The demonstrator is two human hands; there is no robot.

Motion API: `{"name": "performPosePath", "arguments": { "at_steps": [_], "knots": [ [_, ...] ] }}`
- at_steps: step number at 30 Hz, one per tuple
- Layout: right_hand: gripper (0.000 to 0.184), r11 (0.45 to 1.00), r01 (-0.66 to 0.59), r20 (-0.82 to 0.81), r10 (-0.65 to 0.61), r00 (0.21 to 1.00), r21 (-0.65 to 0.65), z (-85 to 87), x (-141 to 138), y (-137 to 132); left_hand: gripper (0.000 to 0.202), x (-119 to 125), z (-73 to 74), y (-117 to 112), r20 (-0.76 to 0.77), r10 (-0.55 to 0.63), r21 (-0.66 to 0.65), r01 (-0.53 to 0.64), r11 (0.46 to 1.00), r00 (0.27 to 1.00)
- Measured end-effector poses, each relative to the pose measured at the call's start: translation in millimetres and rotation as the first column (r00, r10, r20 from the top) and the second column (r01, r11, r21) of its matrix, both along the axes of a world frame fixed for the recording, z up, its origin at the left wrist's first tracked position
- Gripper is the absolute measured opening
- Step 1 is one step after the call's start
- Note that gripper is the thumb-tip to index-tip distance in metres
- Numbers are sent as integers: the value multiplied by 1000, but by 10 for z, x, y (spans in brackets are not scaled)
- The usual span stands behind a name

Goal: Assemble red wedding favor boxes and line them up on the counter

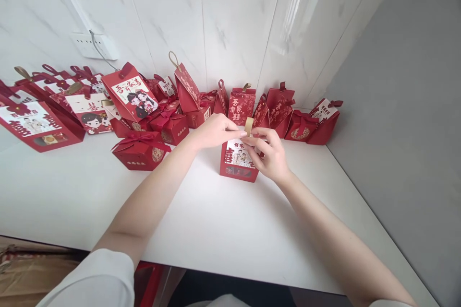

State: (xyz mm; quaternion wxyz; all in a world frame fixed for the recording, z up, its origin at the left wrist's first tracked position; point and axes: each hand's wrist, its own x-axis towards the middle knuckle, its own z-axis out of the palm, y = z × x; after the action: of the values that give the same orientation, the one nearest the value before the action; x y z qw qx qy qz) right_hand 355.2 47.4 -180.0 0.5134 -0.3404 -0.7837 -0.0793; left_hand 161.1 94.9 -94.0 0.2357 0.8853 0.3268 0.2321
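1. We had our left hand [221, 130] bent at the wrist over the box top, its thumb and forefinger pinched together on the foot of a gold ribbon loop [248, 125].
2. We had our right hand [269, 156] opposite, its curled fingers gripping the foot of the same loop from the other side; we could not tell exactly how the fingertips overlapped there.
3. We saw the loop standing up between our fingertips, above the red window box [239, 160] it topped.
4. We had that box upright on the white table [201, 220], between our two hands and in front of the back row, its white printed panel and lower window facing us. Our right fingers covered part of the panel.
5. Behind it we saw a red patterned box [242, 105] standing near the tiled wall [173, 9].
6. To the left we saw a low red box with a bow [139, 156], and beyond it a box with a cartoon couple [134, 97], tilted among its neighbours.
7. At the far left we saw a large window box [43, 129] below a wall socket [94, 46].
8. On the right we saw a red box with a white label [324, 122], just beside a grey panel [392, 105].
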Motion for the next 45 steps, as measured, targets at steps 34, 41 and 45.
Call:
{"name": "performPosePath", "arguments": {
  "at_steps": [34, 41, 45],
  "knots": [
    [19, 963, -153, -192, 110, 975, -224, 78, 261, 53, 32, 87, -148, 48, 59, 35, 25, -37, 999, 998],
    [23, 952, -149, -279, 71, 958, -268, 76, 164, 44, 27, 104, -160, 40, 38, 35, 114, -39, 993, 999],
    [25, 877, -162, -311, 16, 950, -452, 196, 138, 19, 25, 122, -101, -51, -40, 24, 171, -17, 985, 999]
  ]
}}
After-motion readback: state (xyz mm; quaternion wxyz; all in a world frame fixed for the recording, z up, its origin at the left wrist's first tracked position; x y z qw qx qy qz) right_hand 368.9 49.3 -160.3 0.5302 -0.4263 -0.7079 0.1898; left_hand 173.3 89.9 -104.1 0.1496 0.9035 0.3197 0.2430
